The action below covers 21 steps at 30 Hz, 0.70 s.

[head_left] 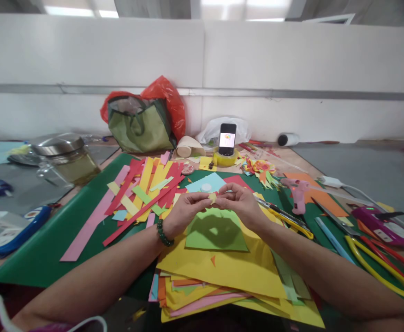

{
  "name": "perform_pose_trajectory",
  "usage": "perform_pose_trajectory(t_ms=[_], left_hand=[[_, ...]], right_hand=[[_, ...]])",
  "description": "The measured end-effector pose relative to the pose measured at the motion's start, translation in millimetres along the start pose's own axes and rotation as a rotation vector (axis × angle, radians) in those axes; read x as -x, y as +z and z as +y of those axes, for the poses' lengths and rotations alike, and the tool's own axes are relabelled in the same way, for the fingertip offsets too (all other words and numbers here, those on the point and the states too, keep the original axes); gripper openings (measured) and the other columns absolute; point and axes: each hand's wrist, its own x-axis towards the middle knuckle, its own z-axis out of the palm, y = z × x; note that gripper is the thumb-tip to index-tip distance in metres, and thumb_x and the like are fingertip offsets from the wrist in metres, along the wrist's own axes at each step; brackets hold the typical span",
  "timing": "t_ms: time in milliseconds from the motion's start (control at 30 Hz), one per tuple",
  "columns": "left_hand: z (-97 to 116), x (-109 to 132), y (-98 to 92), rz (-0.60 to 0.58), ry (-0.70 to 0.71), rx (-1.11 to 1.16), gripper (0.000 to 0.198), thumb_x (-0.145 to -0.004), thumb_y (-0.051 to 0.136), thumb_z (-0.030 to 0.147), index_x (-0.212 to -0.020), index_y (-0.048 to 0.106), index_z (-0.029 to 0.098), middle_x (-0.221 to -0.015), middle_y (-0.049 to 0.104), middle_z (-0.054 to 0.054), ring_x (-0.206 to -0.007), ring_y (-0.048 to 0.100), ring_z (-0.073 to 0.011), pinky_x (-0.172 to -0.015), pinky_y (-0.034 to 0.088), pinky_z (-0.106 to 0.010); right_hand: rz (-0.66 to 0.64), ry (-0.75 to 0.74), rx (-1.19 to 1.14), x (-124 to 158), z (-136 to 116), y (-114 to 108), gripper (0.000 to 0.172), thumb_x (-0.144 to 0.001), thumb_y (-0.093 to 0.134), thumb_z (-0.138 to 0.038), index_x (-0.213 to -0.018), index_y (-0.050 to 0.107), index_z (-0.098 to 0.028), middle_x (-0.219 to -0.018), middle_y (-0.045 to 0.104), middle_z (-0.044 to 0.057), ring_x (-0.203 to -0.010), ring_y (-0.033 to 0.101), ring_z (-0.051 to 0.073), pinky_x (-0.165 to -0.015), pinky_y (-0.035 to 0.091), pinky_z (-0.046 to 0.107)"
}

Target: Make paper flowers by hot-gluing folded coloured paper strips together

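My left hand and my right hand meet above the paper stack, fingertips pinched together. Between them is a small pale yellow paper piece, held from both sides; its exact shape is hard to make out. Below lies a light green paper sheet, with the hands' shadow on it, on top of a large yellow sheet. Just beyond the fingers are a white round cap and a light blue sheet. A tiny orange scrap rests on the yellow sheet.
Colored paper strips lie at left. At right are a pink glue gun, yellow-handled scissors, a utility knife and a purple power strip. A phone stands in a tape roll. A glass jar stands left.
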Motion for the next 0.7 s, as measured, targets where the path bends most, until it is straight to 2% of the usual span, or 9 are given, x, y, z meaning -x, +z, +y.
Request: perform_pose_trajectory(t_ms=[233, 367, 567, 633, 700], left_hand=[[-2.5, -0.5, 0.7, -0.061, -0.017, 0.113, 0.038, -0.07, 0.071, 0.052, -0.085, 0.074, 0.018, -0.085, 0.072, -0.007, -0.085, 0.062, -0.0191, -0.07, 0.047, -0.027], [-2.3, -0.5, 1.3, -0.036, -0.032, 0.076, 0.034, -0.069, 0.072, 0.049, -0.083, 0.073, 0.017, -0.085, 0.071, -0.006, -0.083, 0.062, -0.0184, -0.071, 0.047, -0.027], [0.0, 0.2, -1.1, -0.054, -0.019, 0.091, 0.034, -0.069, 0.073, 0.049, -0.076, 0.065, 0.017, -0.075, 0.065, -0.002, -0.073, 0.061, -0.0145, -0.069, 0.048, -0.027], [0.5, 1.0, -1.0, -0.087, 0.011, 0.091, 0.036, -0.068, 0.074, 0.048, -0.081, 0.065, 0.016, -0.068, 0.063, 0.0, -0.069, 0.06, -0.0141, -0.067, 0.049, -0.028], [0.4, 2.1, 0.2, -0.117, 0.046, 0.073, 0.044, -0.068, 0.076, 0.045, -0.097, 0.063, 0.015, -0.063, 0.062, 0.002, -0.064, 0.06, -0.0134, -0.065, 0.048, -0.028]], right_hand=[[-0.013, -0.045, 0.039, 1.1, 1.0, 1.6, 0.04, -0.06, 0.082, -0.046, -0.078, 0.056, -0.021, -0.07, 0.072, 0.001, -0.072, 0.072, 0.021, -0.069, 0.053, 0.032], [-0.022, -0.079, 0.088, 2.3, 3.2, 2.6, 0.041, -0.063, 0.08, -0.049, -0.078, 0.055, -0.021, -0.074, 0.072, 0.002, -0.073, 0.071, 0.021, -0.068, 0.055, 0.033], [-0.016, -0.275, 0.33, 4.6, 2.2, -1.2, 0.034, -0.08, 0.063, -0.056, -0.079, 0.057, -0.022, -0.066, 0.064, 0.0, -0.058, 0.06, 0.014, -0.054, 0.05, 0.028], [0.019, -0.322, 0.393, 5.6, -0.3, -1.8, 0.031, -0.083, 0.06, -0.053, -0.081, 0.057, -0.022, -0.068, 0.063, 0.001, -0.059, 0.058, 0.013, -0.052, 0.047, 0.027], [0.024, -0.346, 0.435, 7.0, -2.3, -0.4, 0.025, -0.082, 0.063, -0.047, -0.085, 0.058, -0.022, -0.074, 0.065, 0.002, -0.064, 0.06, 0.014, -0.055, 0.048, 0.027]])
